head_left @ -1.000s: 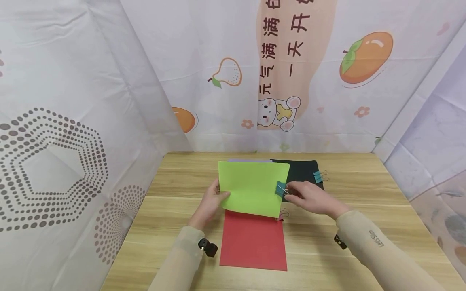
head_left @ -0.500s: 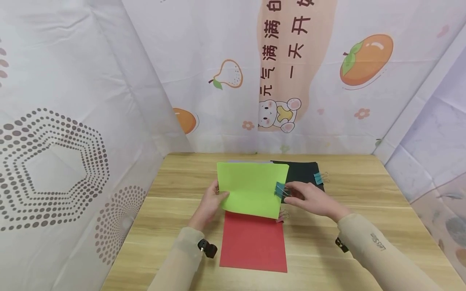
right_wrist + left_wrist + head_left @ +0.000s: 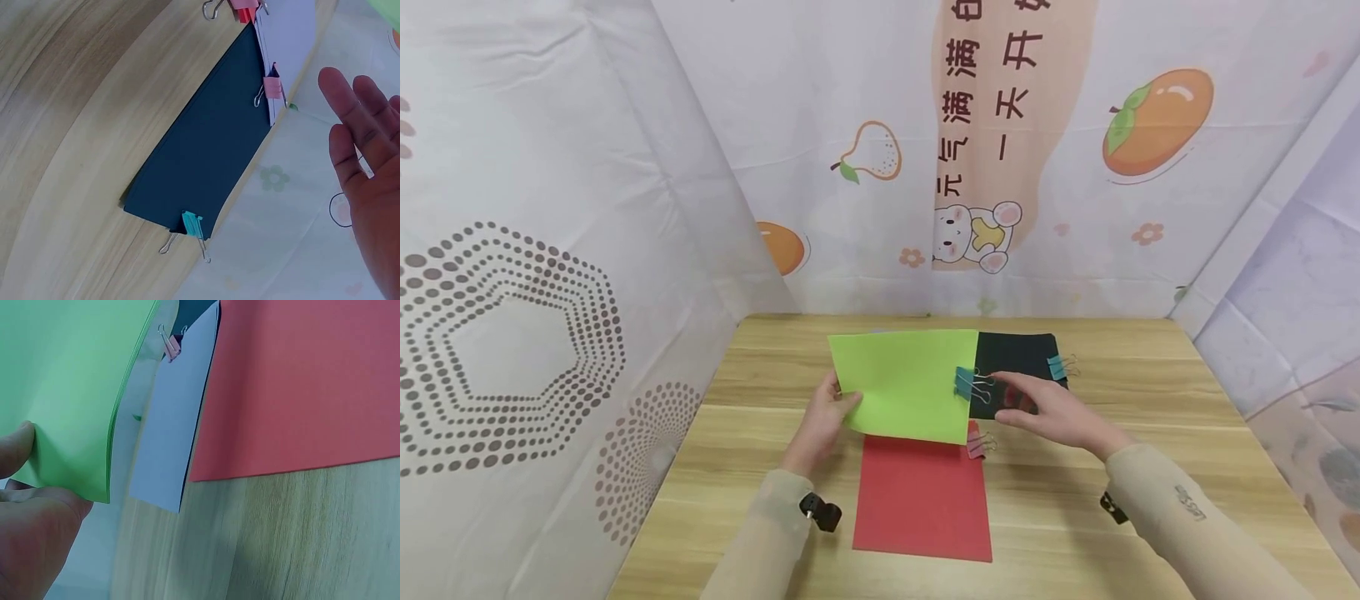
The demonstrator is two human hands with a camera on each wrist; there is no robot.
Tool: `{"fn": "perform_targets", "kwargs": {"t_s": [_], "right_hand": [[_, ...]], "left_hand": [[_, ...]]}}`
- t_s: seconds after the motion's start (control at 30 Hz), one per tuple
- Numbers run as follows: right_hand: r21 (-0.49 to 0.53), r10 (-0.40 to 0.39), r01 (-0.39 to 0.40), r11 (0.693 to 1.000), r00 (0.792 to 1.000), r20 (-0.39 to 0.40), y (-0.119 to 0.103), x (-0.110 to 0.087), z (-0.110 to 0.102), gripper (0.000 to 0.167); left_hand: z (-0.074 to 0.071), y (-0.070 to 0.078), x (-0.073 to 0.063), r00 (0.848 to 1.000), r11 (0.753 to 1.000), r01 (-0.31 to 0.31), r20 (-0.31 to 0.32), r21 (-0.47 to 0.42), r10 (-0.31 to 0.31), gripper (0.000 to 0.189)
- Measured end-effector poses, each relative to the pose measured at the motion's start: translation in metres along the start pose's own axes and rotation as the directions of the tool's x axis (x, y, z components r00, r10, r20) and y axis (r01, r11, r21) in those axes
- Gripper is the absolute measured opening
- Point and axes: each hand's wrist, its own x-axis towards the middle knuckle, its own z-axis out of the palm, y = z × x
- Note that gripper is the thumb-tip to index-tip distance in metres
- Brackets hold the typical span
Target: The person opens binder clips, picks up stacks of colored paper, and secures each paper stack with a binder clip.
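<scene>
A stack of lime-green paper (image 3: 902, 383) is held up above the table, its left edge pinched between the thumb and fingers of my left hand (image 3: 822, 421). On the stack's right edge sits a teal binder clip (image 3: 964, 383) with its wire handles sticking out to the right. My right hand (image 3: 1052, 408) is just right of those handles, fingers apart and holding nothing. In the left wrist view my thumb presses the near face of the green paper (image 3: 75, 412). The right wrist view shows my right hand (image 3: 375, 162) with loose fingers, away from any paper.
Red paper (image 3: 921, 500) with a pink binder clip (image 3: 976, 442) lies in front. Black paper (image 3: 1015, 354) with another teal clip (image 3: 1057, 367) lies behind, to the right. Lavender paper (image 3: 172, 425) with a pink clip (image 3: 173, 347) is partly hidden by the green stack in the head view.
My right hand has let go of the teal clip and drawn slightly right. My left hand has shifted the green paper, clip attached, a little to the left.
</scene>
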Motion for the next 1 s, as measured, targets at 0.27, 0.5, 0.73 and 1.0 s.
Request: {"fn": "perform_targets", "kwargs": {"t_s": [0.27,0.5,0.73,1.0], "right_hand": [[0.010,0.021,-0.021,1.000,1.000,-0.013,0.012,-0.006,0.000,0.062],[-0.008,0.042,-0.042,0.999,0.999,-0.001,0.021,-0.010,0.000,0.061],[0.002,0.046,-0.046,0.999,0.999,-0.010,0.032,-0.015,0.001,0.056],[-0.005,0.044,-0.044,0.999,0.999,-0.020,0.040,-0.021,0.000,0.055]], "left_hand": [[-0.010,-0.002,-0.002,1.000,1.000,-0.002,-0.029,0.013,0.002,0.041],[-0.023,-0.002,-0.003,0.999,1.000,0.027,-0.044,0.005,-0.026,0.046],[-0.038,-0.006,-0.006,0.992,0.997,0.068,-0.113,0.034,-0.064,0.047],[-0.058,-0.005,-0.013,0.980,0.991,0.119,-0.167,0.056,-0.108,0.049]]}}
